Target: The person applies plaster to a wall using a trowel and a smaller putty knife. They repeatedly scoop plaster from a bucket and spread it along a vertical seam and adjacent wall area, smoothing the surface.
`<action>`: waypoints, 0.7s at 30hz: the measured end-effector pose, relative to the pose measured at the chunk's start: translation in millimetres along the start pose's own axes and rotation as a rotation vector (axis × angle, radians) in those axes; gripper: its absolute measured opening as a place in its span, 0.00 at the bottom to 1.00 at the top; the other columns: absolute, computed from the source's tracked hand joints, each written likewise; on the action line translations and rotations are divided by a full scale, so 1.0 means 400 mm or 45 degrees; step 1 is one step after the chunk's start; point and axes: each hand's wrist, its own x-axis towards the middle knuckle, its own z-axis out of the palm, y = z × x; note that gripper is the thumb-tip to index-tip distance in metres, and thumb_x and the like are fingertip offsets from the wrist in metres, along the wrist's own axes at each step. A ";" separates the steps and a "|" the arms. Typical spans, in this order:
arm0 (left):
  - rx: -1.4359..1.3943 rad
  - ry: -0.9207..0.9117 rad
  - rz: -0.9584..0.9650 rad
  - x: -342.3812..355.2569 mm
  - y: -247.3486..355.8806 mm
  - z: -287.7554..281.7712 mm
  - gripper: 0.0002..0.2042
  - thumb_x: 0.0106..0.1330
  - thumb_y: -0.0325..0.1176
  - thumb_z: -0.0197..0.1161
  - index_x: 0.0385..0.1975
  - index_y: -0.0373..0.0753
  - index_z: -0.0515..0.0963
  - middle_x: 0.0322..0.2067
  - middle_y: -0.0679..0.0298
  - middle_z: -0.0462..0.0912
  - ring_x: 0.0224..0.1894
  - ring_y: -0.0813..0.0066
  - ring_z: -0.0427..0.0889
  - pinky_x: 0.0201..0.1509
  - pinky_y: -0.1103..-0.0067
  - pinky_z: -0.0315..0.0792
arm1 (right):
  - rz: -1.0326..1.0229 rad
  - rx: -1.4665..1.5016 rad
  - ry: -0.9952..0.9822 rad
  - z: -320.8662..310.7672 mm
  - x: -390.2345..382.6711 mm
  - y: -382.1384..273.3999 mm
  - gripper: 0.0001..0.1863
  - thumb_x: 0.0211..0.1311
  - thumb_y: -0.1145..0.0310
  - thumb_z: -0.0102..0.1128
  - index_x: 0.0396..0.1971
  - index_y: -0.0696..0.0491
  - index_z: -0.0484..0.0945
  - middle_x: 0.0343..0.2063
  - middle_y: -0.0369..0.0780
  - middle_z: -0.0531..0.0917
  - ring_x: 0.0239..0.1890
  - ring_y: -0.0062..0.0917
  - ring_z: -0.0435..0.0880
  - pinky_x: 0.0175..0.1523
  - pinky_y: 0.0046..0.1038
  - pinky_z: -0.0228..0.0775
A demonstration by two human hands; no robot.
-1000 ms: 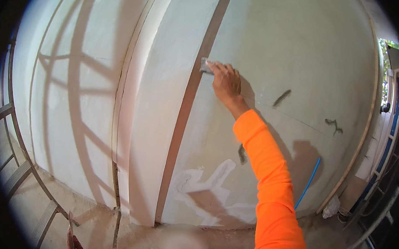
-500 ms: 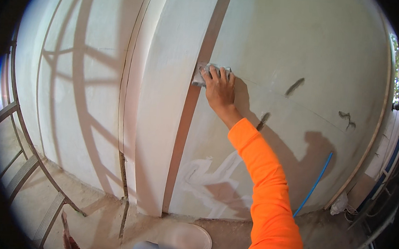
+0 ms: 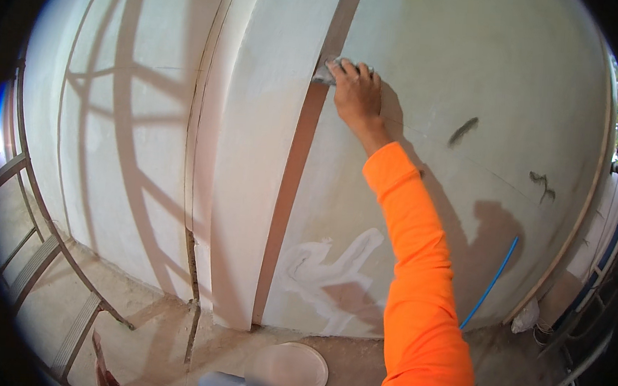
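Fingers (image 3: 349, 69) of right hand (image 3: 359, 97) grip grey pad (image 3: 322, 74) over brown strip (image 3: 294, 164); pad partly covered, material unclear.

I'm looking out of the left fisheye on the wearer's head, facing the grey-green wall (image 3: 507, 71) and tipped down enough to get the concrete floor (image 3: 150, 360) on the near side. Pretty close in, the right hand (image 3: 357, 97) reaches that wall fine. Crazy wide too: the ladder (image 3: 34, 273) bends along the left rim.
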 end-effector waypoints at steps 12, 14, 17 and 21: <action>-0.104 0.094 0.109 0.005 -0.116 0.010 0.15 0.77 0.25 0.62 0.57 0.21 0.80 0.46 0.41 0.88 0.45 0.57 0.88 0.49 0.69 0.81 | 0.027 0.000 -0.015 0.031 -0.335 -0.186 0.20 0.70 0.71 0.56 0.58 0.41 0.85 0.64 0.35 0.80 0.65 0.37 0.75 0.71 0.50 0.62; -0.116 0.152 0.211 0.009 -0.101 0.017 0.14 0.77 0.24 0.62 0.56 0.21 0.80 0.46 0.42 0.88 0.46 0.58 0.88 0.50 0.69 0.81 | 0.011 0.008 -0.026 0.047 -0.391 -0.209 0.19 0.70 0.71 0.56 0.58 0.42 0.85 0.64 0.36 0.80 0.65 0.38 0.74 0.71 0.51 0.62; -0.039 0.164 0.104 0.006 -0.065 0.018 0.14 0.76 0.23 0.63 0.56 0.21 0.80 0.47 0.43 0.88 0.47 0.58 0.88 0.51 0.69 0.81 | 0.006 0.045 -0.095 0.088 -0.484 -0.237 0.21 0.69 0.71 0.57 0.60 0.42 0.83 0.66 0.37 0.78 0.66 0.39 0.72 0.72 0.53 0.60; -0.148 0.143 -0.037 0.004 -0.023 0.015 0.14 0.77 0.24 0.63 0.56 0.21 0.80 0.48 0.43 0.88 0.48 0.58 0.88 0.52 0.69 0.81 | -0.025 0.043 -0.193 0.098 -0.610 -0.292 0.26 0.68 0.71 0.57 0.66 0.42 0.79 0.67 0.37 0.76 0.67 0.39 0.71 0.72 0.55 0.59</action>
